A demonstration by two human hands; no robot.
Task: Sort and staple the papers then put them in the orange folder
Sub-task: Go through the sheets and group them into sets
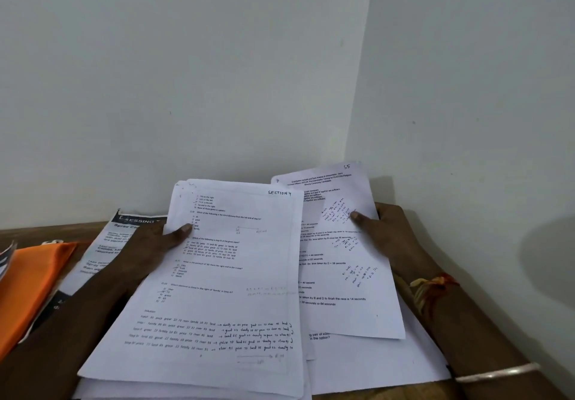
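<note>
My left hand [146,250] grips the left edge of a stack of printed sheets marked "SECTION 4" [230,278], thumb on top. My right hand [385,231] holds a sheet marked "55" [339,244] by its right edge, thumb pressed on its face. This sheet is tilted up and partly tucked behind the left stack. More white papers [373,365] lie beneath both on the wooden table. The orange folder [28,281] lies flat at the far left. No stapler is in view.
A printed leaflet with a dark header [105,250] lies between the folder and the papers. The wooden table [46,231] meets white walls forming a corner [351,138] behind the papers. A dark object edge shows at the far left [6,259].
</note>
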